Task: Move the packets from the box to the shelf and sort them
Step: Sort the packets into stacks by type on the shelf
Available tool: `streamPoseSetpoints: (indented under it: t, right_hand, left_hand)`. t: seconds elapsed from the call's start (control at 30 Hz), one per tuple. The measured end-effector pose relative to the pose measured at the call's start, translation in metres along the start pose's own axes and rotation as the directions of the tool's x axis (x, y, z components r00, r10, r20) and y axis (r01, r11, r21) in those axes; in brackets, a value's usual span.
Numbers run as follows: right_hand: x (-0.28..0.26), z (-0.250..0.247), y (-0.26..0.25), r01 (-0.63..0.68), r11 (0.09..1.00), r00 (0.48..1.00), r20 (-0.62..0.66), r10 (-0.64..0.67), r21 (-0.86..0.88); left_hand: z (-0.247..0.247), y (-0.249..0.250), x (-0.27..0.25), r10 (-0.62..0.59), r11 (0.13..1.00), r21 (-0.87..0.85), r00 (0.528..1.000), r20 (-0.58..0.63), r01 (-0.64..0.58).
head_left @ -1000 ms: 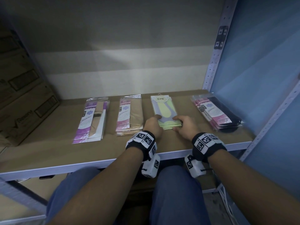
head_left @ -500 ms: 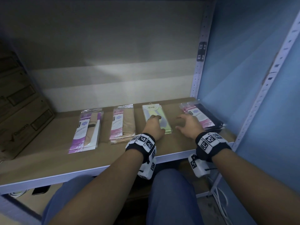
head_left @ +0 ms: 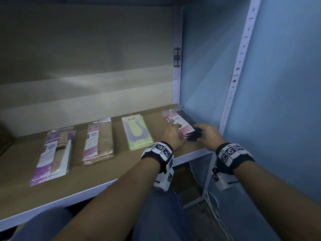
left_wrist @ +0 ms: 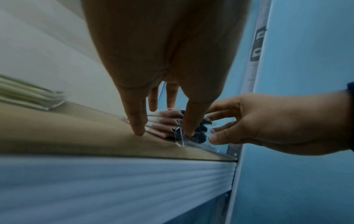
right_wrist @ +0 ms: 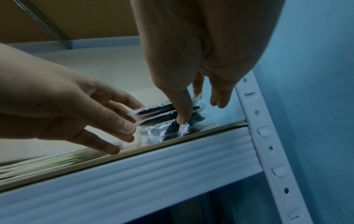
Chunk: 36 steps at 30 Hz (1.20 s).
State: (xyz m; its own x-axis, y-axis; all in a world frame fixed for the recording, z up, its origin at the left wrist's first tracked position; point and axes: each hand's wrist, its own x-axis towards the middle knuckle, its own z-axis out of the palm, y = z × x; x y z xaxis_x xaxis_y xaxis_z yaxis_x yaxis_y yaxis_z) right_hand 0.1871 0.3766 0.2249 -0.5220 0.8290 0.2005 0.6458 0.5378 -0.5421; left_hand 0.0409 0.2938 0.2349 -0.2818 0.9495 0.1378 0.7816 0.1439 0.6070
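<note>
Four stacks of packets lie in a row on the brown shelf board [head_left: 121,173]: purple-and-white [head_left: 52,157], pink-and-beige [head_left: 99,141], pale green [head_left: 137,133], and pink-and-black [head_left: 180,122] at the far right. My left hand [head_left: 172,136] and right hand [head_left: 207,134] flank the near end of the pink-and-black stack [left_wrist: 168,125]. The left fingers [left_wrist: 138,118] point down, straight, and touch its left and front edges. The right hand's thumb [right_wrist: 182,109] touches the front of the clear wrappers [right_wrist: 159,116], and its other fingers are loosely extended at the right side. Neither hand grips a packet.
A white perforated upright [head_left: 238,75] and a blue wall [head_left: 286,101] close the right side, just beyond the black stack. The rear post [head_left: 177,75] stands at the back corner. The shelf's white front edge [head_left: 86,195] runs above my knees [head_left: 159,214]. White cables [head_left: 213,206] lie on the floor.
Both hands left the green stack and moved right to the pink-and-black stack. The head view swung right and up.
</note>
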Motion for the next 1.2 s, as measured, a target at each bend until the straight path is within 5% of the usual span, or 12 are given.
streamPoseSetpoints:
  t: [0.6,1.2]
  right_hand:
    - [0.024,0.034,0.037,-0.030,0.987,0.992,-0.120,0.049,0.157]
    - [0.030,0.041,0.026,-0.059,0.985,0.994,-0.081,0.073,0.162]
  left_hand:
    - [0.049,-0.009,0.028,-0.083,0.992,-0.096,0.996,-0.044,0.078]
    - [0.045,-0.016,0.023,-0.123,0.973,-0.208,0.987,-0.101,0.099]
